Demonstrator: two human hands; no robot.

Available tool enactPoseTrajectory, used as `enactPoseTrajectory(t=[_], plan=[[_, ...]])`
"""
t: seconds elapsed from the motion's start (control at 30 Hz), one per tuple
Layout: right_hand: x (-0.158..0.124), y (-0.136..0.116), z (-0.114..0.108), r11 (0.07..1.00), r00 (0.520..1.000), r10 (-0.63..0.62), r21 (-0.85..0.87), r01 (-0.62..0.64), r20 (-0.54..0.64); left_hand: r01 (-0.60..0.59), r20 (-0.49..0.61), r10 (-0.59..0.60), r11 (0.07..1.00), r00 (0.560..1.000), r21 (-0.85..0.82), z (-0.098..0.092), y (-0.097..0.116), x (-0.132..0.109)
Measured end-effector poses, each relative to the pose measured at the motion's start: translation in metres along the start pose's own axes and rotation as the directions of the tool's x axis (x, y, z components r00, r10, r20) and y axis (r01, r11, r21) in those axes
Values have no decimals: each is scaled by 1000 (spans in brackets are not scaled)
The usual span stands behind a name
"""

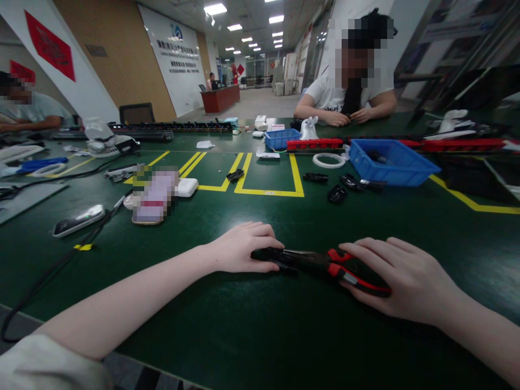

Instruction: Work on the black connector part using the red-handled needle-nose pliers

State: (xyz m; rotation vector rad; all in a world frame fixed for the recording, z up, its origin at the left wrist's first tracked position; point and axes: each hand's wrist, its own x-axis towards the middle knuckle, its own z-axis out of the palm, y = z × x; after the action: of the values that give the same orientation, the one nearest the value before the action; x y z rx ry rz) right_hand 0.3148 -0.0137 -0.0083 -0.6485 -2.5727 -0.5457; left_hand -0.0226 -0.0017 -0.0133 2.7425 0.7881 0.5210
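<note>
My right hand (400, 276) is wrapped round the red-and-black handles of a pair of pliers (339, 265). The pliers' dark jaws point left and meet a small black part (266, 254), though the exact contact is hard to make out. My left hand (247, 246) is closed on that black part, thumb below and fingers above. Both hands are low over the green table (227, 330). Past them lie several similar black pieces (337, 193), and a smaller black piece (235, 175) rests on yellow tape.
A blue bin (392, 162) stands at the right, with a smaller blue bin (282, 139) behind. On the left are a phone (152, 200), a white case (187, 187), a white-edged device (79, 220) and a black cable (52, 276). Another person (349, 97) sits opposite.
</note>
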Motion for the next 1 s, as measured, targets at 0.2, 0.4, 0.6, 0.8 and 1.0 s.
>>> enactPoseTrajectory(t=[0.2,0.4,0.6,0.8,1.0], plan=[[-1,0,0,1000,1000,-4,-18,4,-15,-3,-7,3,1000,1000,-11,1,0,-1],[-4,2,2,998,999,40,55,-41,12,-3,2,3,1000,1000,-14,1,-1,-1],[-6,-1,3,968,988,146,198,-153,48,-16,11,16,1000,1000,6,0,0,0],[-5,-8,3,878,935,301,328,-348,185,-10,29,10,1000,1000,2,-2,1,0],[-3,-9,1,828,906,342,376,-416,250,-6,37,6,1000,999,3,-2,1,0]])
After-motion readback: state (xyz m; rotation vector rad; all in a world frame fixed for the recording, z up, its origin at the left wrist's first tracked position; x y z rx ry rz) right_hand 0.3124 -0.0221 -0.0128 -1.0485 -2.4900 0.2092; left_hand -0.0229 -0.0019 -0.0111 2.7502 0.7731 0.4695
